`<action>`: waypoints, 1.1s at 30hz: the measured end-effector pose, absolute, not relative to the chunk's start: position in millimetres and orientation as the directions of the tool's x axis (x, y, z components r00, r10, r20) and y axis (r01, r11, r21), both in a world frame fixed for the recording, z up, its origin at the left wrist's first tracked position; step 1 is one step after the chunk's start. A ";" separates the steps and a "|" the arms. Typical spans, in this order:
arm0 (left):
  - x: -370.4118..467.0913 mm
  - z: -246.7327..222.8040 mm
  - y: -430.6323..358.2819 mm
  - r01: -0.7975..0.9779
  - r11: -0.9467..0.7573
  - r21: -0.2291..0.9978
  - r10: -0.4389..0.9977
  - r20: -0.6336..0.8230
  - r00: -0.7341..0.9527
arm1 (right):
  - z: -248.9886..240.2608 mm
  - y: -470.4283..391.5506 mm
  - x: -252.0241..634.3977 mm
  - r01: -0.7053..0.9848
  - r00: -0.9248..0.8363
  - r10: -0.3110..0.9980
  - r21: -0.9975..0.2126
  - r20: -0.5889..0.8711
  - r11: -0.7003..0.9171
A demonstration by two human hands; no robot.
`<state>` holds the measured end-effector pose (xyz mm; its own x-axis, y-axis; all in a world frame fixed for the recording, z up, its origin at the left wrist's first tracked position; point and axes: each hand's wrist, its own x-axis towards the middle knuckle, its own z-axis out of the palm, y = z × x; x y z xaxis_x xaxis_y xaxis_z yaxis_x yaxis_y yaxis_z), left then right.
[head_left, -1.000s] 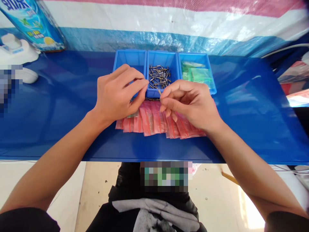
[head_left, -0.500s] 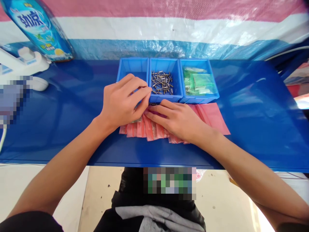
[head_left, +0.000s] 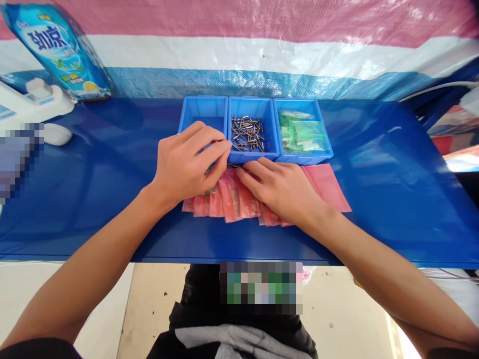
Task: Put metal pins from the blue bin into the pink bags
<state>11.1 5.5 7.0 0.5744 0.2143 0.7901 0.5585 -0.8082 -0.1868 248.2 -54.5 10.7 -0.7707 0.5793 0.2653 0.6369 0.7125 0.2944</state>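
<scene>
My left hand [head_left: 190, 159] hovers over the front of the left blue bin, thumb and fingertips pinched together. What the pinch holds, if anything, is hidden. Under that palm a bit of a clear bag shows. My right hand [head_left: 280, 184] rests on a fanned row of pink zip bags [head_left: 232, 202], its fingers bent and drawn close. Small dark metal pieces [head_left: 235, 165] lie by its fingertips, just in front of the middle bin; whether the fingers grip one is hidden. Loose pop rivets [head_left: 247, 132] fill part of the middle blue bin [head_left: 254, 158].
The left blue bin [head_left: 204, 102] adjoins the middle one. Green bags [head_left: 305, 134] lie in the right bin [head_left: 314, 159]. At the back left stand a blue detergent pouch [head_left: 62, 55] and a white device [head_left: 33, 102], with a white mouse [head_left: 56, 133] nearby on the blue table [head_left: 93, 174].
The view has shifted slightly, so the bins sit lower and a little left. My right fingertips have drawn back a little from my left hand. My left hand keeps its pinch.
</scene>
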 end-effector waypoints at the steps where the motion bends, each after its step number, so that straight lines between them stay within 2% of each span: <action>1: 10.9 7.3 5.5 0.559 -0.808 -0.187 0.216 0.787 0.577 | 10.8 -54.2 248.5 0.646 -0.763 0.588 0.293 0.269 0.705; 10: 7.7 8.0 7.5 0.546 -0.807 -0.227 0.192 0.772 0.606 | 14.1 -54.0 245.0 0.735 -0.673 0.720 0.258 0.169 0.627; 14: 8.5 6.6 5.4 0.564 -0.806 -0.179 0.243 0.769 0.591 | 13.0 -51.5 244.7 0.735 -0.676 0.705 0.255 0.215 0.628; 16: 8.7 6.0 4.5 0.560 -0.812 -0.166 0.242 0.777 0.581 | 12.5 -51.8 246.0 0.743 -0.668 0.683 0.203 0.296 0.638; 18: 8.6 5.8 4.0 0.562 -0.814 -0.146 0.258 0.777 0.575 | 14.4 -53.3 248.0 0.743 -0.614 0.677 0.010 0.406 0.669; 20: 8.2 5.8 3.7 0.573 -0.809 -0.127 0.285 0.769 0.572 | 19.6 -54.9 251.3 0.642 -0.519 0.725 -0.354 0.453 0.680; 22: 7.8 6.0 3.3 0.584 -0.803 -0.122 0.299 0.765 0.571 | 26.7 -54.9 256.1 0.400 -0.439 0.818 -0.734 0.372 0.549; 23: 7.7 6.0 3.2 0.588 -0.799 -0.122 0.302 0.765 0.569 | 30.1 -54.0 258.9 0.270 -0.438 0.850 -0.859 0.294 0.436; 24: 7.5 6.1 3.0 0.595 -0.795 -0.118 0.313 0.760 0.570 | 32.8 -52.5 262.0 0.173 -0.462 0.862 -0.931 0.210 0.320; 26: 7.3 6.0 2.5 0.623 -0.776 -0.093 0.371 0.732 0.571 | 35.5 -48.5 267.7 0.108 -0.531 0.843 -0.981 0.080 0.162; 27: 7.2 6.0 2.4 0.635 -0.768 -0.082 0.399 0.714 0.575 | 35.4 -46.3 270.0 0.112 -0.548 0.835 -0.985 0.051 0.134; 30: 6.7 5.8 2.3 0.662 -0.746 -0.075 0.457 0.666 0.590 | 31.2 -41.5 273.8 0.072 -0.447 0.889 -0.987 0.096 0.142; 33: 6.1 5.8 2.9 0.653 -0.751 -0.099 0.444 0.656 0.611 | 27.2 -39.6 274.2 -0.042 -0.364 0.912 -0.982 0.188 0.186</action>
